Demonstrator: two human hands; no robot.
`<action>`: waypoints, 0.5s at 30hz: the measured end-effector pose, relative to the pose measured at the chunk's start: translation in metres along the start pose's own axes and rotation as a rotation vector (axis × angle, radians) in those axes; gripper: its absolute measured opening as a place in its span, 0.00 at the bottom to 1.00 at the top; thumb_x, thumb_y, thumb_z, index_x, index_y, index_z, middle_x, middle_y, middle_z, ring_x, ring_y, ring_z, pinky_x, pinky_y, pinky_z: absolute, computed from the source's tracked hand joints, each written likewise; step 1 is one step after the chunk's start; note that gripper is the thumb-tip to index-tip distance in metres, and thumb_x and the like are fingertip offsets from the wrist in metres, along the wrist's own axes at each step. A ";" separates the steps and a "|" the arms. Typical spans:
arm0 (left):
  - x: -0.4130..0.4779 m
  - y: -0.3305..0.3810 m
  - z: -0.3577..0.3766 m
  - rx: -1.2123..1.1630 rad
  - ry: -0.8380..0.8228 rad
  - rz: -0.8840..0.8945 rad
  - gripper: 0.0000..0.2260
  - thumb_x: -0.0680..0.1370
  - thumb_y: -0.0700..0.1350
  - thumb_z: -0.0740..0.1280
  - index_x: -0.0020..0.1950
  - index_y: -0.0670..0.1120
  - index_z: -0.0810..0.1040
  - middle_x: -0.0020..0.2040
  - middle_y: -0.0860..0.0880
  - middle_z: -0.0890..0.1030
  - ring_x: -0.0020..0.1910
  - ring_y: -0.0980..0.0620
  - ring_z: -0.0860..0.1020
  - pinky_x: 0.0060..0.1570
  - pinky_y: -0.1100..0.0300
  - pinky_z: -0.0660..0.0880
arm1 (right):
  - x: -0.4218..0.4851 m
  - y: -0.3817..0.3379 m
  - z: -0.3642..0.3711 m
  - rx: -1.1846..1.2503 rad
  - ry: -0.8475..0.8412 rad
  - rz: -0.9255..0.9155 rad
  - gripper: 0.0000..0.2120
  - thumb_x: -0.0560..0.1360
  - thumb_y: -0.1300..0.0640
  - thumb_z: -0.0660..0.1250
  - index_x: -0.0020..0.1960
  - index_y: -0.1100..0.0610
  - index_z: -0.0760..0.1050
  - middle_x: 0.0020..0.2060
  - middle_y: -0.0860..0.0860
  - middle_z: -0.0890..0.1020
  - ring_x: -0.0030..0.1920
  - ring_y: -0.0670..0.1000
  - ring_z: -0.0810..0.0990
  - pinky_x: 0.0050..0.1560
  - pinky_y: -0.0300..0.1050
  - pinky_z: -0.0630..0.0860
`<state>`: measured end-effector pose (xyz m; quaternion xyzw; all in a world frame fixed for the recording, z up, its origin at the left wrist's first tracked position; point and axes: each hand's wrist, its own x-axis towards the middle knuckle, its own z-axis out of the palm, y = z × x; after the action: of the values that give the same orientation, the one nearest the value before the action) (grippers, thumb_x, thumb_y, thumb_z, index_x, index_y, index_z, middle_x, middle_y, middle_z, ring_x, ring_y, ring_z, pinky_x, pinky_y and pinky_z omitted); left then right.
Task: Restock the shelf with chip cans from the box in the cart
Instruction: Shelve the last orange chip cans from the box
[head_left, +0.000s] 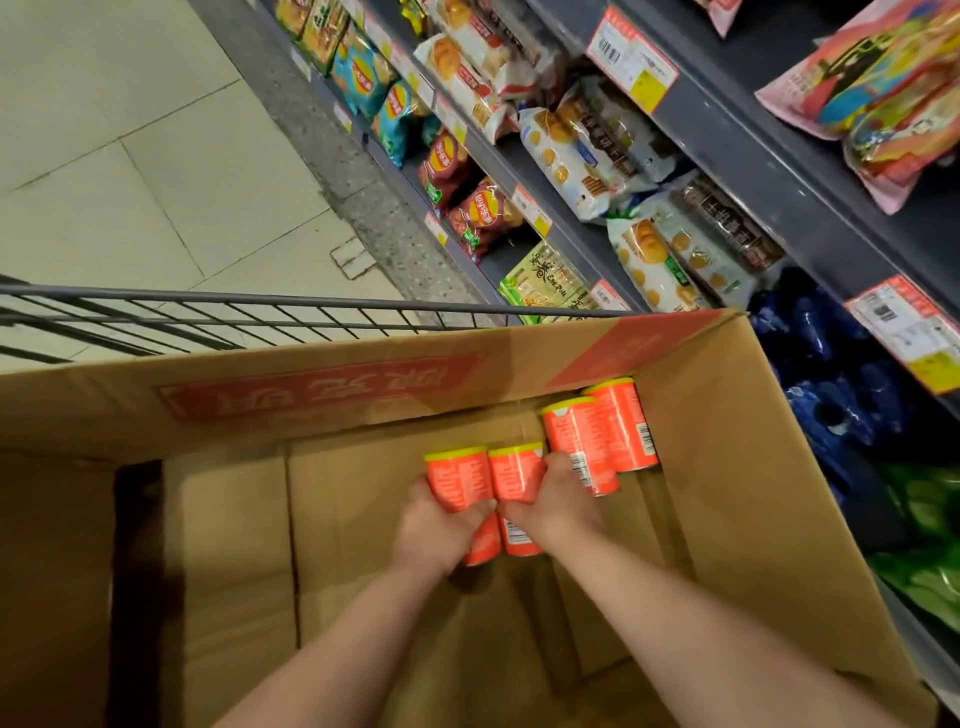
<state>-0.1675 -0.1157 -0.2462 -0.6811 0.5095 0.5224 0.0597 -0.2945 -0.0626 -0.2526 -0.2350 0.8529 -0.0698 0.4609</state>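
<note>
Several orange chip cans with yellow lids stand inside a large cardboard box (737, 467) in the wire cart (208, 306). My left hand (434, 530) grips the leftmost can (457, 480). Beside it, my right hand (558, 501) grips a second can (514, 475). Two more cans (571, 441) (621, 423) stand untouched in the box's far right corner. The lower parts of the held cans are hidden behind my hands.
Dark shelves (727, 130) run along the right, stocked with chip bags (447, 166), biscuit packs (576, 150) and blue bags (831, 374). Price tags hang on the shelf edges. Pale tiled floor (130, 156) lies beyond the cart.
</note>
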 end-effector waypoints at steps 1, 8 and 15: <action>-0.002 0.000 -0.001 -0.012 0.005 -0.007 0.29 0.70 0.52 0.75 0.65 0.44 0.68 0.60 0.44 0.78 0.58 0.44 0.77 0.55 0.55 0.72 | -0.003 0.001 0.000 0.014 0.001 0.005 0.32 0.67 0.48 0.74 0.65 0.54 0.62 0.60 0.53 0.75 0.59 0.56 0.77 0.58 0.48 0.74; -0.038 0.010 -0.005 -0.154 -0.050 0.066 0.23 0.69 0.48 0.76 0.57 0.49 0.68 0.55 0.47 0.79 0.51 0.48 0.79 0.56 0.52 0.75 | -0.038 0.008 -0.032 0.105 0.033 0.038 0.34 0.66 0.48 0.74 0.68 0.53 0.66 0.62 0.53 0.72 0.60 0.54 0.75 0.59 0.46 0.73; -0.088 0.046 0.005 -0.258 -0.175 0.204 0.23 0.68 0.46 0.77 0.57 0.51 0.69 0.50 0.50 0.81 0.47 0.53 0.80 0.49 0.56 0.76 | -0.092 0.038 -0.087 0.293 0.134 0.029 0.30 0.68 0.51 0.73 0.67 0.51 0.66 0.59 0.52 0.74 0.57 0.53 0.76 0.58 0.44 0.72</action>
<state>-0.1996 -0.0792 -0.1597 -0.5799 0.4976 0.6440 -0.0371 -0.3357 0.0048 -0.1472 -0.1480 0.8656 -0.2023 0.4334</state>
